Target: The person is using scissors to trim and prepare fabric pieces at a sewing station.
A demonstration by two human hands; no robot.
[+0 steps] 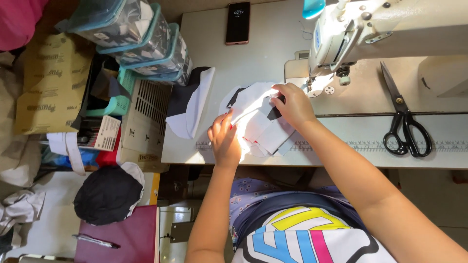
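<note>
One white sewing machine (370,29) stands at the far right of the pale bench (263,53), and one pair of black-handled scissors (403,117) lies on the bench to its right, blades pointing away from the person. One dark phone (238,22) lies flat near the far edge. One measuring strip (370,145) is printed along the near edge of the bench.

One bundle of white fabric pieces with black trim (258,122) lies on the bench just in front of the machine's needle area, between the two hands. A second, separate stack of black and white fabric (191,100) lies to its left, near the bench's left edge.

The left hand (225,141) reaches up from the near edge, wrist bent, its fingers curled and pinching the left edge of the white fabric pieces. The right hand (294,104) comes in from the lower right on a long extended forearm, palm down, fingers bent and pressing on the top right part of the same bundle, close to the machine's foot. Both hands touch the fabric.

Left of the bench, three clear boxes with teal lids (141,39) are stacked at a slant above a teal basket (117,100). One brown cardboard piece (51,83) leans beside them. Below, one dark cap (108,194) rests near one maroon folder (131,236) with one pen (95,240) on it.
</note>
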